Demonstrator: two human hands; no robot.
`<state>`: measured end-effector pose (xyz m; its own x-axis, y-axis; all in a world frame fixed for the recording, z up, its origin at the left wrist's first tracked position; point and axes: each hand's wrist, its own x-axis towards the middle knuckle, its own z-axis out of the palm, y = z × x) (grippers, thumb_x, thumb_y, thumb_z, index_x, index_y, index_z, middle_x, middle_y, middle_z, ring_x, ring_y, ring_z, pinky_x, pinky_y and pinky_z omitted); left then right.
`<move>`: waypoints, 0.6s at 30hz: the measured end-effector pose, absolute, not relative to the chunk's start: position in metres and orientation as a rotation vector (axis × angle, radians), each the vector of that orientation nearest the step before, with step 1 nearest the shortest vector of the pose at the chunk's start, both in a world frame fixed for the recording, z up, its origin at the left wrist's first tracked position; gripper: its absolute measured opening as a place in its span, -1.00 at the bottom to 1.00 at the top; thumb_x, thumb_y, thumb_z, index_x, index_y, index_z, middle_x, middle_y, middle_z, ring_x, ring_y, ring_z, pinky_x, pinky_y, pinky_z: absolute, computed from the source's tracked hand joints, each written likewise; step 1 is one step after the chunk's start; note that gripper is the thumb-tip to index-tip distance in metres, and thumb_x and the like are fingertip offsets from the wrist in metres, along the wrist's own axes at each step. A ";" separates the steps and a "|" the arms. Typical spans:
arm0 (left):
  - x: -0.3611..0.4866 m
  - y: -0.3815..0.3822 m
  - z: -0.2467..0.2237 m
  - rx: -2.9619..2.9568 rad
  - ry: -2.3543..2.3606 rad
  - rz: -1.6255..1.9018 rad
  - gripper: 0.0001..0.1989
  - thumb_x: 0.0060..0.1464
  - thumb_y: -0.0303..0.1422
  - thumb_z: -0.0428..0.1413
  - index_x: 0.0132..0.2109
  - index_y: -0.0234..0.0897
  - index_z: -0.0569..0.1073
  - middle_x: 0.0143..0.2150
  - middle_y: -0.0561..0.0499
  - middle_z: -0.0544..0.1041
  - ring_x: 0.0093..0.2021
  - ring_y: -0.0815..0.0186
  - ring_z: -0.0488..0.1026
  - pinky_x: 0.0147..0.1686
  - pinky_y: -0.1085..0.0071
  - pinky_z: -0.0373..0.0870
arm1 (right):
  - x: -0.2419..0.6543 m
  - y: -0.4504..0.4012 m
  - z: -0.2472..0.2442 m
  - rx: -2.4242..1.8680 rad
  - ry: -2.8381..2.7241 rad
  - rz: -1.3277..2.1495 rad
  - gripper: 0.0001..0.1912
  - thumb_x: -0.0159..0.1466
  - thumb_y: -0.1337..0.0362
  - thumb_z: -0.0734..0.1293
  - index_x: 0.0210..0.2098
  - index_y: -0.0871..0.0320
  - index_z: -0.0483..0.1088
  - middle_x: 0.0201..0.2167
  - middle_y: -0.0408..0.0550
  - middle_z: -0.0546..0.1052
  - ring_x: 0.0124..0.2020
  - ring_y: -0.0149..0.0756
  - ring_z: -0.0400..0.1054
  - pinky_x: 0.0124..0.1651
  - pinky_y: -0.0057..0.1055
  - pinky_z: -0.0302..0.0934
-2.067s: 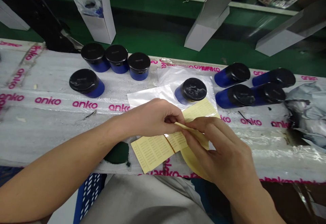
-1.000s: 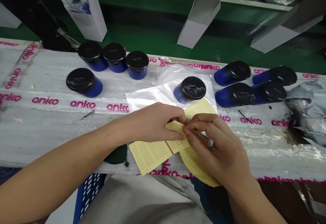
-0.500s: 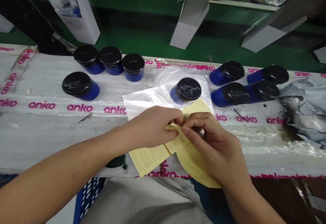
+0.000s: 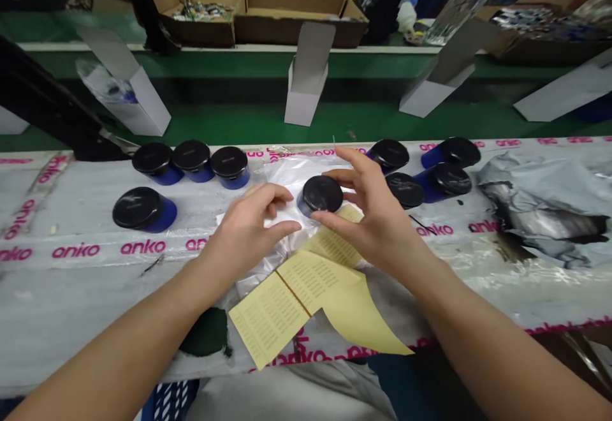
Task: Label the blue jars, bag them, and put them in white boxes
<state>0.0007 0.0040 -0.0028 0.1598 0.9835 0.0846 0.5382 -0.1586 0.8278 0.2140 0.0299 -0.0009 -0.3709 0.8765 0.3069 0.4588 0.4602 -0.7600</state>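
Observation:
A blue jar with a black lid (image 4: 322, 194) stands in the middle of the table, between my hands. My right hand (image 4: 366, 207) curves around its right side, thumb and fingers apart at the lid; whether it presses on the jar is unclear. To the left, my left hand (image 4: 251, 226) is open with nothing in it, fingers pointing at the jar. A yellow sheet with small printed lines (image 4: 299, 290) lies below both hands, its right part curled over the front. Thin clear plastic (image 4: 291, 167) lies behind and under the jar.
More black-lidded jars (image 4: 144, 209) stand at the left, and another group (image 4: 444, 182) at the right. Crumpled grey plastic (image 4: 549, 210) lies farther right. Open white boxes (image 4: 302, 99) stand on the green surface behind, with cardboard trays (image 4: 291, 20) beyond.
Both hands have let go of the yellow sheet and moved up to either side of the middle jar. The view has tilted upward, showing more of the back.

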 end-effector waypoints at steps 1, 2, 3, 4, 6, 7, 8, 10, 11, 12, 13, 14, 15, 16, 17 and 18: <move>0.003 0.004 -0.007 1.842 1.455 0.943 -0.57 0.04 -0.41 0.36 0.05 -0.17 0.47 0.01 -0.04 0.56 -0.06 0.19 0.52 -0.11 0.26 0.49 | 0.213 0.026 -0.003 -1.084 -1.984 0.752 -0.14 0.24 0.36 0.47 0.40 -0.13 0.04 0.23 0.04 0.37 0.22 -0.01 0.36 0.17 0.00 0.39; 0.005 0.004 -0.011 1.903 1.422 0.988 -0.44 0.02 -0.44 0.37 0.15 -0.14 0.41 0.16 -0.08 0.50 0.09 0.13 0.49 0.02 0.19 0.48 | 0.212 0.022 -0.005 -1.057 -1.974 0.741 -0.15 0.25 0.37 0.46 0.40 -0.15 0.04 0.24 0.02 0.36 0.24 -0.02 0.34 0.19 0.00 0.38; 0.007 0.004 -0.014 1.964 1.366 1.003 -0.36 0.02 -0.46 0.37 0.22 -0.11 0.36 0.26 -0.10 0.44 0.21 0.09 0.42 0.14 0.14 0.43 | 0.211 0.016 -0.007 -1.026 -1.974 0.722 -0.15 0.26 0.38 0.46 0.39 -0.17 0.03 0.24 0.01 0.36 0.26 -0.02 0.32 0.22 0.02 0.37; 0.008 0.003 -0.017 2.015 1.308 0.992 -0.35 0.05 -0.48 0.35 0.24 -0.09 0.33 0.30 -0.09 0.41 0.28 0.08 0.38 0.21 0.10 0.38 | 0.211 0.010 -0.009 -0.996 -1.988 0.701 -0.17 0.27 0.40 0.44 0.39 -0.19 0.03 0.25 0.00 0.36 0.28 -0.02 0.30 0.24 0.04 0.35; 0.011 0.003 -0.020 2.080 1.234 0.963 -0.42 0.11 -0.53 0.28 0.22 -0.07 0.35 0.27 -0.06 0.47 0.29 0.10 0.38 0.26 0.07 0.34 | 0.213 0.000 -0.008 -0.946 -2.056 0.674 -0.23 0.31 0.43 0.41 0.37 -0.21 0.06 0.24 -0.02 0.38 0.30 -0.04 0.29 0.27 0.04 0.31; 0.011 0.002 -0.021 2.092 1.222 0.956 -0.45 0.13 -0.55 0.26 0.21 -0.07 0.37 0.23 -0.05 0.51 0.27 0.11 0.42 0.24 0.06 0.36 | 0.214 -0.003 -0.006 -0.928 -2.088 0.663 -0.27 0.31 0.42 0.41 0.35 -0.19 0.10 0.23 -0.01 0.39 0.30 -0.04 0.28 0.28 0.04 0.30; 0.012 0.002 -0.021 2.092 1.228 0.954 -0.47 0.13 -0.55 0.26 0.19 -0.08 0.38 0.21 -0.05 0.53 0.25 0.11 0.44 0.22 0.05 0.37 | 0.216 -0.007 -0.003 -0.931 -2.096 0.646 -0.32 0.31 0.41 0.42 0.31 -0.16 0.16 0.22 0.00 0.39 0.30 -0.03 0.27 0.27 0.02 0.31; 0.011 0.003 -0.022 2.089 1.254 0.962 -0.45 0.10 -0.53 0.30 0.19 -0.10 0.39 0.20 -0.08 0.55 0.22 0.09 0.47 0.20 0.04 0.40 | 0.222 -0.012 0.006 -0.996 -1.998 0.633 -0.48 0.31 0.36 0.44 0.19 -0.12 0.31 0.15 0.01 0.43 0.21 -0.05 0.33 0.17 -0.07 0.36; 0.011 0.003 -0.022 2.091 1.258 0.963 -0.44 0.08 -0.54 0.32 0.19 -0.11 0.40 0.20 -0.09 0.55 0.22 0.08 0.48 0.20 0.03 0.41 | 0.225 -0.015 0.011 -1.038 -1.904 0.686 -0.58 0.31 0.32 0.45 0.12 -0.10 0.38 0.06 -0.01 0.46 0.11 -0.08 0.38 0.06 -0.15 0.40; 0.011 0.003 -0.022 2.094 1.256 0.964 -0.43 0.07 -0.54 0.32 0.19 -0.12 0.40 0.21 -0.09 0.55 0.23 0.09 0.48 0.20 0.04 0.41 | 0.227 -0.017 0.015 -1.082 -1.801 0.808 -0.68 0.32 0.28 0.45 0.04 -0.08 0.43 -0.06 -0.03 0.49 -0.03 -0.15 0.43 -0.08 -0.24 0.42; 0.011 0.003 -0.023 2.098 1.248 0.970 -0.44 0.07 -0.55 0.31 0.19 -0.12 0.41 0.22 -0.09 0.54 0.23 0.10 0.48 0.21 0.05 0.41 | 0.230 -0.020 0.020 -1.117 -1.704 1.007 -0.76 0.33 0.24 0.44 -0.01 -0.07 0.46 -0.21 -0.08 0.50 -0.20 -0.24 0.45 -0.24 -0.33 0.40; 0.011 0.003 -0.023 2.101 1.232 0.982 -0.45 0.08 -0.56 0.30 0.18 -0.13 0.41 0.23 -0.09 0.54 0.24 0.11 0.48 0.22 0.06 0.41 | 0.231 -0.021 0.023 -1.134 -1.613 1.263 -0.80 0.34 0.19 0.43 -0.04 -0.05 0.48 -0.35 -0.13 0.47 -0.36 -0.32 0.41 -0.38 -0.41 0.34; 0.011 0.003 -0.024 2.100 1.215 0.995 -0.46 0.08 -0.57 0.29 0.18 -0.12 0.42 0.23 -0.08 0.54 0.24 0.13 0.47 0.23 0.08 0.41 | 0.232 -0.022 0.026 -1.139 -1.520 1.536 -0.78 0.34 0.13 0.43 -0.04 -0.02 0.48 -0.47 -0.19 0.43 -0.49 -0.39 0.34 -0.48 -0.47 0.26; 0.012 0.003 -0.024 2.098 1.199 1.007 -0.46 0.09 -0.57 0.28 0.18 -0.12 0.42 0.24 -0.07 0.53 0.25 0.14 0.47 0.24 0.09 0.41 | 0.232 -0.023 0.028 -1.138 -1.421 1.778 -0.72 0.33 0.08 0.44 -0.02 0.01 0.48 -0.56 -0.23 0.39 -0.58 -0.45 0.27 -0.55 -0.51 0.18; 0.012 0.003 -0.025 2.094 1.183 1.019 -0.46 0.09 -0.58 0.27 0.18 -0.12 0.42 0.23 -0.07 0.53 0.24 0.15 0.47 0.25 0.11 0.41 | 0.232 -0.023 0.029 -1.138 -1.322 1.959 -0.66 0.32 0.04 0.44 0.01 0.04 0.47 -0.62 -0.26 0.37 -0.65 -0.49 0.20 -0.60 -0.54 0.10; 0.012 0.003 -0.025 2.089 1.169 1.028 -0.46 0.09 -0.59 0.26 0.18 -0.11 0.43 0.23 -0.06 0.53 0.25 0.16 0.47 0.25 0.12 0.42 | 0.232 -0.022 0.029 -1.141 -1.238 2.072 -0.62 0.31 0.02 0.44 0.02 0.07 0.47 -0.67 -0.28 0.36 -0.69 -0.52 0.14 -0.63 -0.56 0.04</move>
